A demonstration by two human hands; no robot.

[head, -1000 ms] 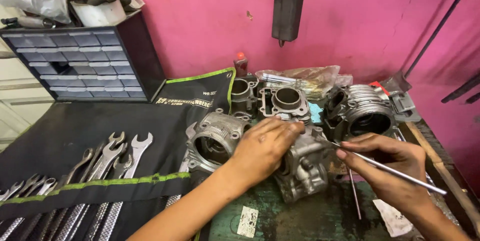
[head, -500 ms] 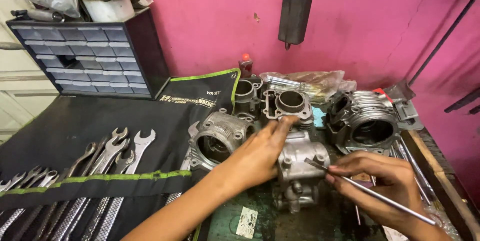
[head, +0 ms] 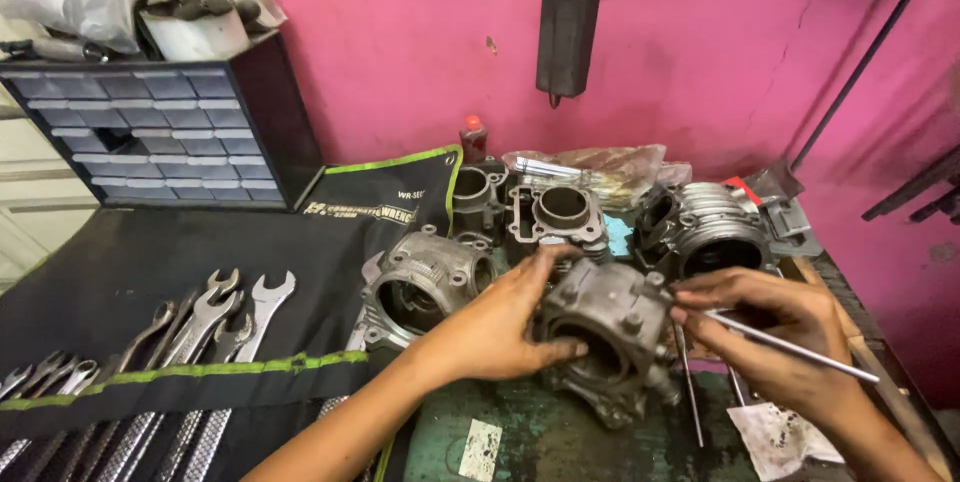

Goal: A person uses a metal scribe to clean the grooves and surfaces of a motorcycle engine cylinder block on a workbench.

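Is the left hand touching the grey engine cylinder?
Touching. The head view shows the left hand gripping the grey engine cylinder, thumb on its front.

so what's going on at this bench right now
A person is working on a metal engine cylinder at a cluttered bench. The left hand has a grip on the cylinder's side and tilts it up, while the right hand holds a thin metal rod with its tip at the cylinder's edge. Three more cylinders sit behind it, and a roll of wrenches lies open to the left under a black drawer cabinet.
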